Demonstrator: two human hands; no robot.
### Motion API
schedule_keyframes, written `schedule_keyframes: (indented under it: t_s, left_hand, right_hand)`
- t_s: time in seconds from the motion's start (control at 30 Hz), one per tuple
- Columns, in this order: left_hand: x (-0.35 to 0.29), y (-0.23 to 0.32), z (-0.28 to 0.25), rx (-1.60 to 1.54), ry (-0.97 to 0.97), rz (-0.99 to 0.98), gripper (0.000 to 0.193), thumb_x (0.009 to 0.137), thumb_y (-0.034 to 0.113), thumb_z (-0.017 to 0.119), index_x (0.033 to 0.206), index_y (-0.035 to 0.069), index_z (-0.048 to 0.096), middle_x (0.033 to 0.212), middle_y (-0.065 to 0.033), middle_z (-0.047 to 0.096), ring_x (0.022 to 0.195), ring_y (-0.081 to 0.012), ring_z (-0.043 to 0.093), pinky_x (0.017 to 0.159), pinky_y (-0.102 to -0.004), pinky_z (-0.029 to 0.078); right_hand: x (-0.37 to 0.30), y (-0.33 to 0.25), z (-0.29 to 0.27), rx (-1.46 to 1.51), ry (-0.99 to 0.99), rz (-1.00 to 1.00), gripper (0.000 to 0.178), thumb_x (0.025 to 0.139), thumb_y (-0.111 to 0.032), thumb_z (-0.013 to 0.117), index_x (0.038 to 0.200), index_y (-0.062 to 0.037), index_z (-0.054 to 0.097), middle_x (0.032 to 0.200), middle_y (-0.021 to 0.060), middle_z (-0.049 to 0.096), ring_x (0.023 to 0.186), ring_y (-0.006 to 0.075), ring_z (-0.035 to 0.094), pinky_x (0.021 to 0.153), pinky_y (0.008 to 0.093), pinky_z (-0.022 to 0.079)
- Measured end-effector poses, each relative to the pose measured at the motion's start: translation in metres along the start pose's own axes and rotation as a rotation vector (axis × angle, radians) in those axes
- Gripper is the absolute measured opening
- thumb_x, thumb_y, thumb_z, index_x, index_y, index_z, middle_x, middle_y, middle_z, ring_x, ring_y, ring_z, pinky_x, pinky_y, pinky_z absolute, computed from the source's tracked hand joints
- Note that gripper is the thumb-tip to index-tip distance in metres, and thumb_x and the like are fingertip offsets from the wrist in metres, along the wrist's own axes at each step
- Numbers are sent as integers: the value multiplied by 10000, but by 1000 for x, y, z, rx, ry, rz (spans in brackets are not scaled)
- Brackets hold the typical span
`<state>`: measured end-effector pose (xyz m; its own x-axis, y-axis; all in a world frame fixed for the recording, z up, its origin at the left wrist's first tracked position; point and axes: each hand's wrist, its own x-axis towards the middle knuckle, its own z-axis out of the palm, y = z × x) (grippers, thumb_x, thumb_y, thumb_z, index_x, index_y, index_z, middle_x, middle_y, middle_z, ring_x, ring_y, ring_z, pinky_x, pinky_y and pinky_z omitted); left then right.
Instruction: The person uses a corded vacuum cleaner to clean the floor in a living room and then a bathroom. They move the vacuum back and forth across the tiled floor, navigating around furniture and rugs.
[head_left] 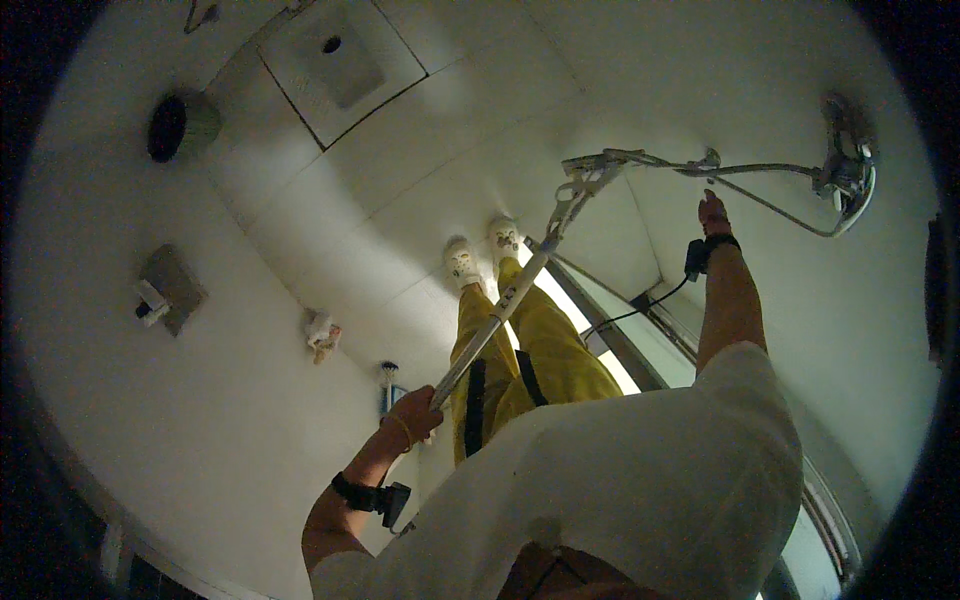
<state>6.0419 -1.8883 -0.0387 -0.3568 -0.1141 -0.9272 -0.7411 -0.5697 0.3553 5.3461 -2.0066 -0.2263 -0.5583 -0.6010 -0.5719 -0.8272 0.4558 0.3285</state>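
My left hand [412, 415] is closed round the lower end of a long pale pole, apparently a mop [512, 296]. The pole slants up and away to the right, over my legs. At its far end is a metal linkage [575, 200] with a narrow head, close to the wall. My right hand [712, 213] reaches forward, fingers stretched out, just below a small metal fitting [711, 158]. Whether the fingertips touch anything is too dim to tell. Beside it, a thin hose [770, 208] runs to a chrome tap [847, 180] on the right wall.
A square floor recess [345, 75] with a dark hole lies ahead. On the left are a round bin [183, 125], a wall-mounted holder [170, 290], a small pale item [322, 335] and a brush [389, 380]. A door frame [600, 325] stands beside my legs on the right.
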Motion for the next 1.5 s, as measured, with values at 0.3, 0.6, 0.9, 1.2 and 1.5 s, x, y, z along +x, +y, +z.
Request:
schedule_keyframes:
  t_s: [0.3, 0.6, 0.9, 1.2, 1.5]
  left_hand:
    - [26, 3, -11, -106, 14, -72, 270, 707, 162, 582, 914, 46, 454, 584, -41, 467, 467, -135, 459, 404, -283, 391]
    - [35, -22, -3, -8, 29, -139, 334, 687, 188, 548, 962, 16, 464, 627, -110, 531, 447, -183, 505, 412, -315, 424]
    - [37, -86, 12, 66, 219, 304, 336, 681, 209, 610, 943, 41, 483, 579, -28, 476, 450, -83, 442, 394, -240, 376]
    - [11, -40, 2, 136, 128, 25, 303, 657, 213, 527, 864, -2, 478, 713, -173, 555, 513, -269, 553, 500, -366, 455]
    - [-7, -15, 13, 106, 148, -3, 306, 658, 192, 532, 894, 3, 481, 666, -161, 555, 526, -274, 558, 495, -357, 456]
  right_hand:
    - [59, 38, 3, -121, -18, -29, 550, 688, -381, 569, 1138, -99, 427, 1096, 119, 404, 945, 243, 385, 745, 407, 376]
    - [103, 100, 44, -166, -39, -49, 639, 644, -423, 609, 1162, -107, 408, 1171, 126, 368, 1041, 266, 362, 812, 429, 368]
    - [-63, -69, 112, 1336, -992, -198, 368, 823, -221, 453, 1126, -18, 402, 1077, 145, 469, 892, 310, 530, 627, 408, 494]
    - [-245, -292, 109, 1696, -920, -46, 435, 813, -348, 425, 1046, 19, 397, 889, 186, 497, 748, 369, 529, 645, 494, 458]
    - [-266, -321, 161, 1883, -1100, 419, 265, 837, -302, 407, 932, -66, 480, 706, 114, 532, 583, 293, 538, 517, 458, 480]
